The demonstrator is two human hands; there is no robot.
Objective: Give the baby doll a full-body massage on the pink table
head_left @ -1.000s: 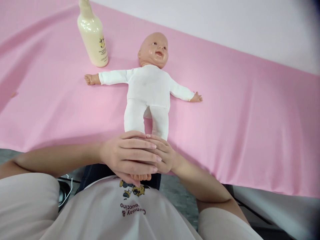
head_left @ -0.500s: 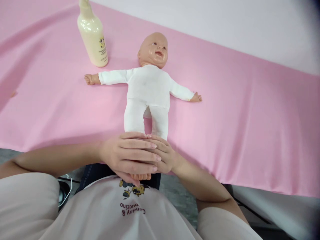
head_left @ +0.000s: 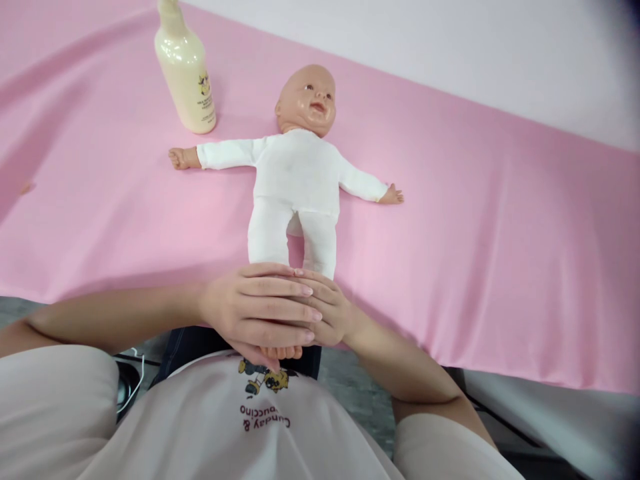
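A baby doll (head_left: 299, 167) with a bald head and white cloth body lies on its back, arms spread wide. My left hand (head_left: 265, 307) lies over my right hand, fingers stretched out and side by side. Beneath it, my right hand (head_left: 327, 310) rests flat across the doll's lower legs, and its fingers are partly covered. Small toes of the doll (head_left: 283, 353) poke out below my hands, near my body. Both hands hide the doll's shins and most of its feet.
A cream pump bottle (head_left: 187, 83) stands by the doll's head, to the left. Pink cloth (head_left: 450, 220) covers the table, and its front edge (head_left: 525, 379) hangs near me. A white surface (head_left: 450, 53) lies beyond it. A white cable (head_left: 140, 373) shows below at left.
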